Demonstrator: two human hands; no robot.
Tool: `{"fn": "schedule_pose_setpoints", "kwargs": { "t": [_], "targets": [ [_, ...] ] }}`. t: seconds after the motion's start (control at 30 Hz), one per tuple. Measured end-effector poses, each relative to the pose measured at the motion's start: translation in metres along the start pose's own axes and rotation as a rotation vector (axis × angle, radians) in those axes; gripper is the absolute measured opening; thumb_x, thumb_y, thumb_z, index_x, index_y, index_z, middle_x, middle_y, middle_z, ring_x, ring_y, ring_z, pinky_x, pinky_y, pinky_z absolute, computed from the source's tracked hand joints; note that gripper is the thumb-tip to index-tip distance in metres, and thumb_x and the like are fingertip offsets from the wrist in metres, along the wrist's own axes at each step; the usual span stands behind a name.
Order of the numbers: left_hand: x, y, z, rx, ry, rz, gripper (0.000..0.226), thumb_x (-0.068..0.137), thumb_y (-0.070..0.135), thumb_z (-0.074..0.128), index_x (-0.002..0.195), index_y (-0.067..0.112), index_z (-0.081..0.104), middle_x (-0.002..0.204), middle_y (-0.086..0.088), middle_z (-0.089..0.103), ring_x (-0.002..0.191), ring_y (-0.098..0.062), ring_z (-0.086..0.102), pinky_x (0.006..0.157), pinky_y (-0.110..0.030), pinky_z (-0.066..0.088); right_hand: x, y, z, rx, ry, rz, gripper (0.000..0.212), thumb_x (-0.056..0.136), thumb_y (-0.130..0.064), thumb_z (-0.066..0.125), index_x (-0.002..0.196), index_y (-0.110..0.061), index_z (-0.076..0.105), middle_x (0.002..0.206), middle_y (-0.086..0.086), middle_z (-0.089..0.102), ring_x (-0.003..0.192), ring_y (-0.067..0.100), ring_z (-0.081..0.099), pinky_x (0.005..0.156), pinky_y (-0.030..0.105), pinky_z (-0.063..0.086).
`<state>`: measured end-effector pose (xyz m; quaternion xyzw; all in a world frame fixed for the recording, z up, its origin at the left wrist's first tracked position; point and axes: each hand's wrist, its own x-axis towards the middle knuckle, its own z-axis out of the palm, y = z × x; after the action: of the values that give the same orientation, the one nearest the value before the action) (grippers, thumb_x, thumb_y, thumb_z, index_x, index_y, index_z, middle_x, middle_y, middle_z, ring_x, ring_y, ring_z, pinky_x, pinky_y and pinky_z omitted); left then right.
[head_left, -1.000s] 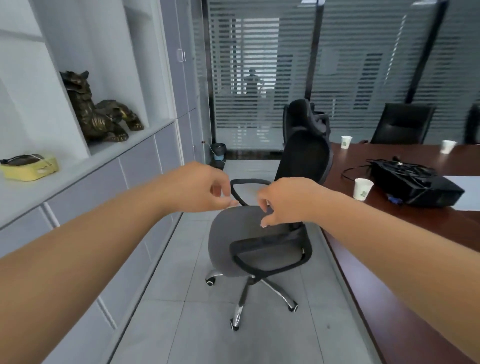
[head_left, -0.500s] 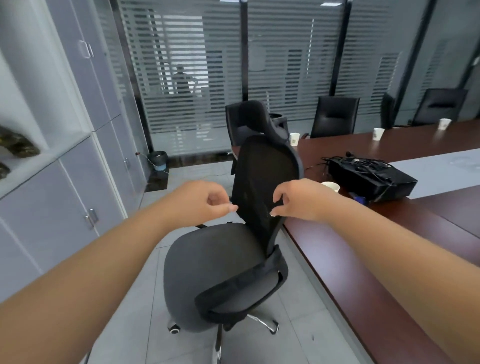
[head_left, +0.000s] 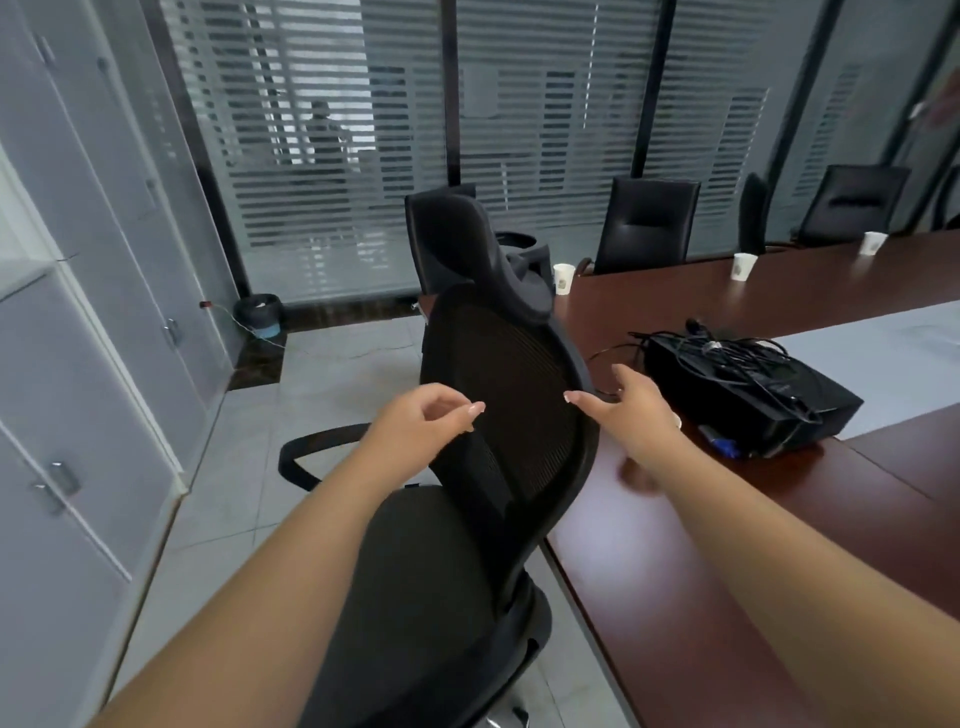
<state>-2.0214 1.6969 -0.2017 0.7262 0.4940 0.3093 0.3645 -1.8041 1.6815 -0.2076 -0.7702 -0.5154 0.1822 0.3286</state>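
Reaching for the mesh office chair (head_left: 511, 395), which stood just beside the conference table (head_left: 675, 545), I held my left hand (head_left: 415, 423) loosely curled and my right hand (head_left: 631, 410) open, both empty, judging an even grip on both backrest rims best before steering.

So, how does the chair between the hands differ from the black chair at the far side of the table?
The near chair has a curved mesh back; the far chair has a flat, solid padded back. The near chair is turned away from the table, with its back beside the table edge; the far chair faces the table squarely. Both are black office chairs.
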Motion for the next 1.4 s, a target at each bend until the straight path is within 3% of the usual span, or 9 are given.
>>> {"fn": "schedule_pose_setpoints", "kwargs": {
  "t": [0.13,0.27,0.4,0.7,0.93,1.13,1.23,1.3,1.4],
  "targets": [
    [0.024,-0.004,0.033,-0.142,-0.084,-0.033,0.008,0.089,0.033,0.058,0.082,0.029,0.058,0.082,0.012,0.066,0.084,0.0,0.06,0.081,-0.024,0.05,0.018,0.006,0.011,0.143,-0.052,0.116,0.074,0.088,-0.047,0.057,0.143,-0.006,0.031,0.143,0.008,0.042,0.131,0.026,0.039,0.102,0.034,0.034],
    [0.038,-0.009,0.05,-0.248,-0.167,-0.079,0.004,0.09,0.032,0.057,0.089,0.028,0.058,0.086,0.011,0.066,0.085,0.001,0.06,0.073,-0.017,0.049,0.022,0.011,0.03,0.299,-0.056,0.185,0.049,0.085,-0.048,0.06,0.112,-0.006,0.056,0.085,-0.001,0.056,0.086,0.018,0.054,0.068,0.026,0.043],
    [0.042,-0.014,0.055,-0.294,-0.225,-0.12,0.002,0.09,0.028,0.057,0.088,0.028,0.057,0.09,0.009,0.065,0.088,-0.001,0.059,0.074,-0.018,0.049,0.013,0.008,0.04,0.368,0.033,0.216,0.049,0.084,-0.042,0.064,0.114,-0.004,0.06,0.094,0.008,0.062,0.095,0.027,0.06,0.081,0.037,0.047],
    [0.027,-0.031,0.037,-0.377,-0.344,-0.163,0.003,0.091,0.024,0.058,0.092,0.022,0.06,0.091,0.005,0.066,0.088,-0.003,0.061,0.074,-0.017,0.049,-0.024,-0.009,0.051,0.276,0.171,0.301,0.038,0.087,-0.04,0.061,0.092,-0.002,0.059,0.073,0.005,0.05,0.075,0.018,0.049,0.056,0.024,0.036],
    [-0.001,-0.048,0.03,-0.429,-0.473,-0.156,0.005,0.09,0.025,0.058,0.092,0.021,0.061,0.087,0.005,0.067,0.086,-0.004,0.063,0.076,-0.02,0.051,-0.078,-0.025,0.074,0.271,0.314,0.328,0.043,0.086,-0.038,0.063,0.106,0.0,0.061,0.096,0.014,0.066,0.092,0.026,0.061,0.078,0.036,0.049],
    [-0.045,-0.062,0.021,-0.461,-0.551,-0.185,0.018,0.091,0.024,0.057,0.106,0.014,0.061,0.086,0.003,0.067,0.084,-0.006,0.062,0.074,-0.019,0.05,-0.128,-0.04,0.096,0.362,0.348,0.329,0.03,0.087,-0.036,0.062,0.079,-0.009,0.053,0.062,-0.003,0.044,0.06,0.012,0.042,0.054,0.023,0.032],
    [-0.066,-0.066,0.011,-0.469,-0.544,-0.193,0.019,0.091,0.023,0.057,0.107,0.014,0.062,0.087,0.002,0.067,0.084,-0.007,0.063,0.073,-0.019,0.05,-0.152,-0.051,0.103,0.378,0.359,0.326,0.033,0.087,-0.035,0.062,0.073,-0.007,0.049,0.06,0.001,0.043,0.056,0.013,0.042,0.054,0.026,0.037],
    [-0.08,-0.07,0.003,-0.478,-0.532,-0.201,0.019,0.092,0.022,0.056,0.107,0.013,0.061,0.086,0.001,0.066,0.084,-0.008,0.062,0.074,-0.02,0.05,-0.167,-0.058,0.108,0.423,0.346,0.305,0.033,0.087,-0.036,0.062,0.086,-0.003,0.059,0.073,0.011,0.058,0.071,0.023,0.057,0.069,0.038,0.052],
    [-0.109,-0.081,-0.011,-0.497,-0.502,-0.229,0.018,0.093,0.021,0.055,0.107,0.011,0.061,0.087,0.0,0.065,0.087,-0.011,0.062,0.078,-0.023,0.049,-0.198,-0.06,0.119,0.506,0.313,0.309,0.033,0.088,-0.036,0.06,0.106,-0.008,0.064,0.096,0.008,0.066,0.094,0.023,0.061,0.091,0.04,0.051]
  ]
}}
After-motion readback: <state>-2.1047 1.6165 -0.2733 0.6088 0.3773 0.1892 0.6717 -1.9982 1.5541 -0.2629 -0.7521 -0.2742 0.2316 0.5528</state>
